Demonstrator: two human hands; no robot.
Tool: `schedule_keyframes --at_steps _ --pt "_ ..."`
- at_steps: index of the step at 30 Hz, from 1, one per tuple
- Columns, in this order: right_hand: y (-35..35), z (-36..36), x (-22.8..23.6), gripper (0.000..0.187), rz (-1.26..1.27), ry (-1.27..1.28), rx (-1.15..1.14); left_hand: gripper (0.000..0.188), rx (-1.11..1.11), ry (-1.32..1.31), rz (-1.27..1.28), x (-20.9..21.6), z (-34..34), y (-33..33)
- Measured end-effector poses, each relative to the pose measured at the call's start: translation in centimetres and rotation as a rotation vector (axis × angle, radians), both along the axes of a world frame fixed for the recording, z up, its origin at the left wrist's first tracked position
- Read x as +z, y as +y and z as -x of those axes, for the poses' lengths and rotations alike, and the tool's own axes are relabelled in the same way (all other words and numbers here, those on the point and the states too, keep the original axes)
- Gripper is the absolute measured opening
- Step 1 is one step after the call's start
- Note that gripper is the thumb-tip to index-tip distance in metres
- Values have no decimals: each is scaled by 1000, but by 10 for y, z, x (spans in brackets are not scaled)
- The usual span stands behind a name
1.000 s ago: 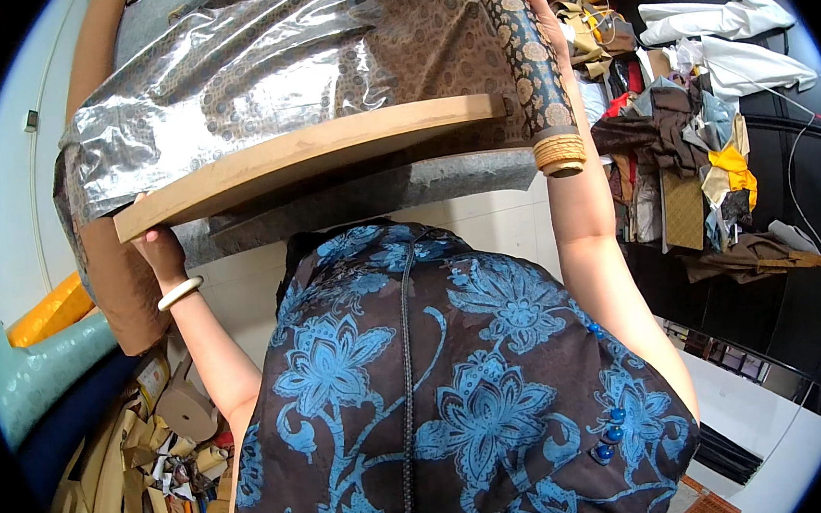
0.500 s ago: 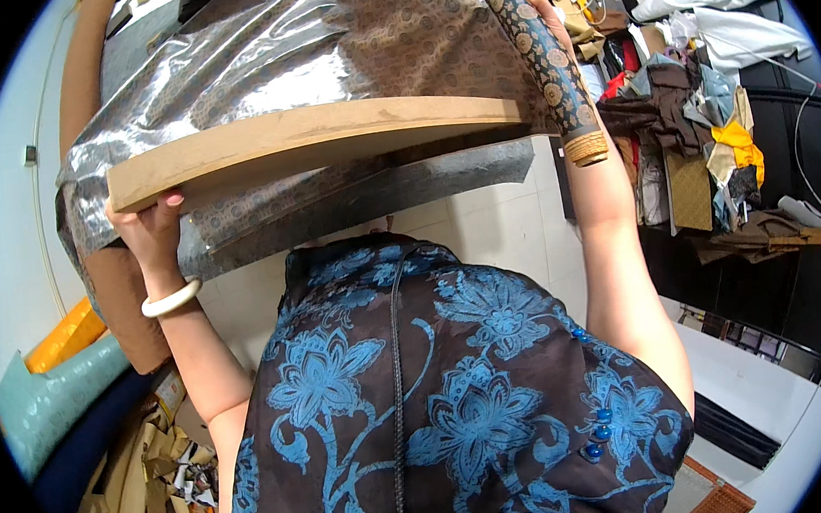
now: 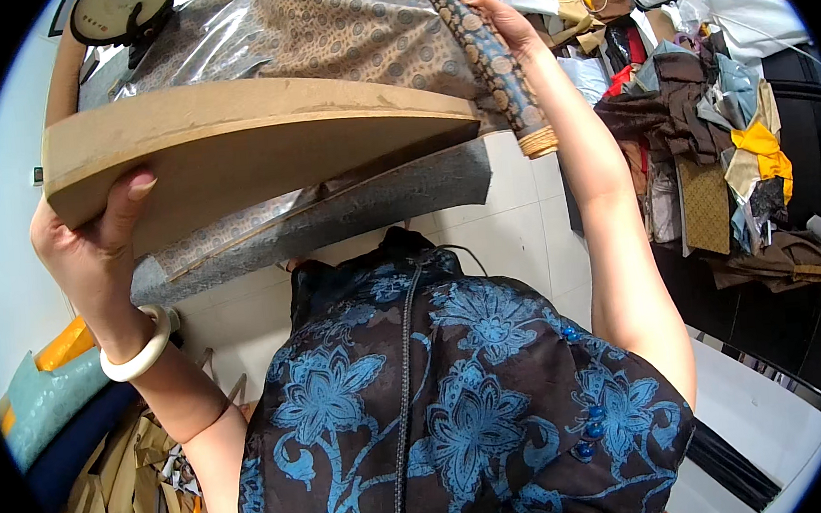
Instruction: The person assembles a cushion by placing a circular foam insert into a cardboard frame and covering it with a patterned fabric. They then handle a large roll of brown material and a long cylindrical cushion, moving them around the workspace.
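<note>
My left hand (image 3: pixel 96 238) grips a thick tan board (image 3: pixel 259 172) near its left corner, thumb on the near face and the other fingers mostly hidden beneath. The board is tilted, its long edge toward me, over a table covered in shiny patterned sheeting (image 3: pixel 345 35). A dark blue and gold patterned fabric roll (image 3: pixel 491 52) with a woven straw-coloured end lies along the board's right end. My right hand (image 3: pixel 508 27) is closed against the roll's right side, its fingers partly hidden. A cream bangle (image 3: pixel 138 345) circles my left wrist.
A round dial (image 3: pixel 121 14) stands at the far left of the table. Heaped cloth scraps (image 3: pixel 699 128) lie at right on a black surface. Fabric rolls (image 3: pixel 55 400) and folded brown paper (image 3: pixel 119 472) are at lower left. A grey sheet (image 3: pixel 424 188) hangs from the table's near edge.
The board's left end has come up and nearer with my left hand. My right hand and the roll appear farther left in view, and the round dial now shows more fully.
</note>
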State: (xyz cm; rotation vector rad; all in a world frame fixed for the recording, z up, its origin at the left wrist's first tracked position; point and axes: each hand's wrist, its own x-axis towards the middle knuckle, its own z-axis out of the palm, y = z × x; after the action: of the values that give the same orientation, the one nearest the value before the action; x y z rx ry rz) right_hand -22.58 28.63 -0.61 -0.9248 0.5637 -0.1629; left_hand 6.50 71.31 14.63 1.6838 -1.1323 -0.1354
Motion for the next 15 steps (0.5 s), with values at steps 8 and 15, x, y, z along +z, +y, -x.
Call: schedule_keyframes --at_steps 8,15 --pt "9 -13 -71 27 -100 203 -20 47 -98 -235 -192 11 35 -62" --pt "15 -13 -115 35 129 392 36 58 -2 -607 -210 7 83 -121"
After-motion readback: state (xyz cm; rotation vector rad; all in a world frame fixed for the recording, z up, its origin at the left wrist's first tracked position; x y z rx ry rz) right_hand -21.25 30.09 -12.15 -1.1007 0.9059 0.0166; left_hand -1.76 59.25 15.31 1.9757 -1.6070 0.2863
